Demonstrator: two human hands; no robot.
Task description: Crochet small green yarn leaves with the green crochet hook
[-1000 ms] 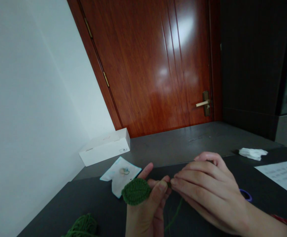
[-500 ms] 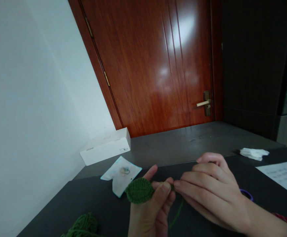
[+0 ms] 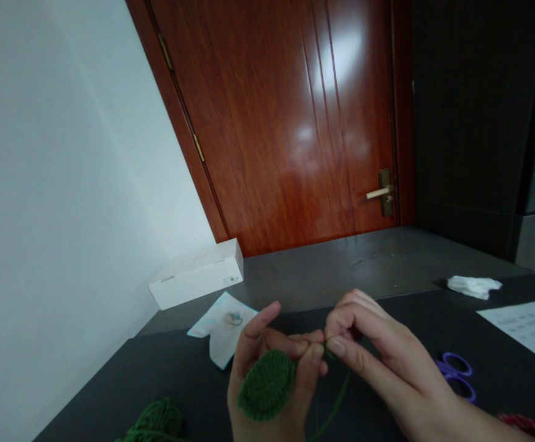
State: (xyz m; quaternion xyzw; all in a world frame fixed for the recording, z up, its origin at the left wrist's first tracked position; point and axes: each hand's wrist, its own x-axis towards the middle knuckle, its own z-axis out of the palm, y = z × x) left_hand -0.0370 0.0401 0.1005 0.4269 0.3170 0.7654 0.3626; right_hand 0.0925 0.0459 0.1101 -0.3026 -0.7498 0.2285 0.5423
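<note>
A green knitted or crocheted leaf-shaped piece (image 3: 267,385) rests against the palm side of my left hand (image 3: 274,368), whose thumb and fingers pinch its narrow end. My right hand (image 3: 378,356) meets the left fingertips and pinches green yarn (image 3: 338,402) between thumb and index finger. From there the strand hangs down in a curve toward the bottom edge. The exact spot where the fingertips meet is small and partly covered. At the lower left lies a ball of green yarn (image 3: 157,420), cut off by the frame.
Purple-handled scissors (image 3: 456,371) lie right of my right hand, near red yarn (image 3: 527,425). A printed sheet (image 3: 529,328) and crumpled white tissue (image 3: 473,286) are farther right. A white box (image 3: 198,279) and a white cloth-like packet (image 3: 221,337) sit left on the dark table (image 3: 295,279).
The leaf piece has tilted and dropped lower over my left palm. My right hand has turned, showing its thumb, and uncovers more of the scissors.
</note>
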